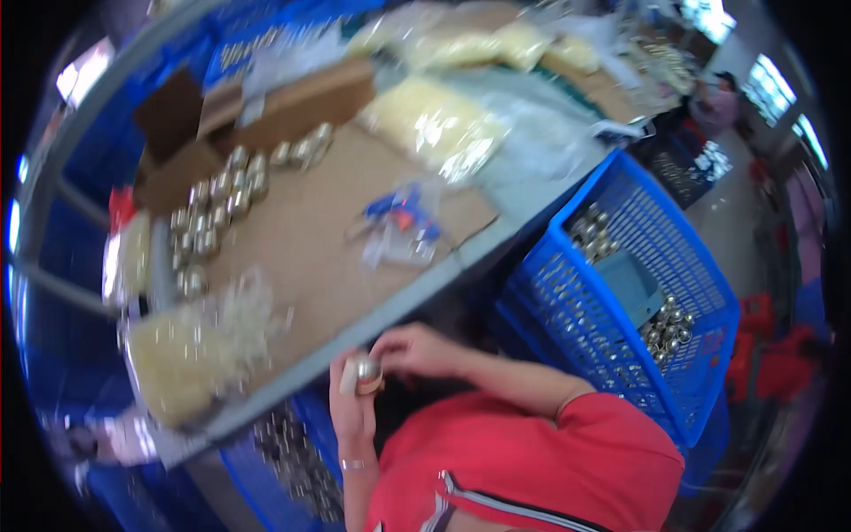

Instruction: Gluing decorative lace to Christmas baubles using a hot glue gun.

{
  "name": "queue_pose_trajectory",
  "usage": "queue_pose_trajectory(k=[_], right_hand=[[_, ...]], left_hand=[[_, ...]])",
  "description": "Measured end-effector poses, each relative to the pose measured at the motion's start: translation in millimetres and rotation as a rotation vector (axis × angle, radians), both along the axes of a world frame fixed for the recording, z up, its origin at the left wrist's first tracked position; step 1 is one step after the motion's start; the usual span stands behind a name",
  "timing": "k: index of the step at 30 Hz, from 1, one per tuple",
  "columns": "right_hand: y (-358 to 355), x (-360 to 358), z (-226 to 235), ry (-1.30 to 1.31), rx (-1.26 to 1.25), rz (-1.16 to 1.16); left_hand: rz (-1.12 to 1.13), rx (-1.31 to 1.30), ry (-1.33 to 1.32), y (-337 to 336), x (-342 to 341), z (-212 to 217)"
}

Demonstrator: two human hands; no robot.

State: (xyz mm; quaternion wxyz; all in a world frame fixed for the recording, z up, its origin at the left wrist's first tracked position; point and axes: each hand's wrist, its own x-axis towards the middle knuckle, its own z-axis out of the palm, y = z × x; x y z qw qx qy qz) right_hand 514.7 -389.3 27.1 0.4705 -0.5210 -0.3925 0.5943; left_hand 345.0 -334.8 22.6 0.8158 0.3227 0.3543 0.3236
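On cardboard-topped table [310,239], metal knobs [217,199] beside blue crate [620,293]

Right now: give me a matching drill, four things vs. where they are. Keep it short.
Things:
1. metal knob
2. blue crate
3. cardboard box
4. glue gun

Places:
A. far side of the table, open
B. middle of the table, among clear bags
C. between the left hand and right hand
D. on the floor to the right of the table, holding more metal parts

Pairs: 1-C, 2-D, 3-A, 4-B
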Motion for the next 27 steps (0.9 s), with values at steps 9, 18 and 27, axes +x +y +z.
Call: queue_pose_trajectory(k=[9, 18, 27], right_hand=[[6.9, 17.1, -25.5, 0.220, -0.021, -0.094], [-0.8, -21.1, -27.0, 0.036, 0.090, -0.238], [2.4, 4.1, -16.0, 0.077, 0.073, -0.221]], left_hand=[[0.062, -0.175, -0.192, 1.3, -7.9, -12.2], [0.284, -0.233, -0.116, -10.5, -1.0, -18.7], [0.067, -0.156, -0.184, -0.1, 2.8, -19.9]])
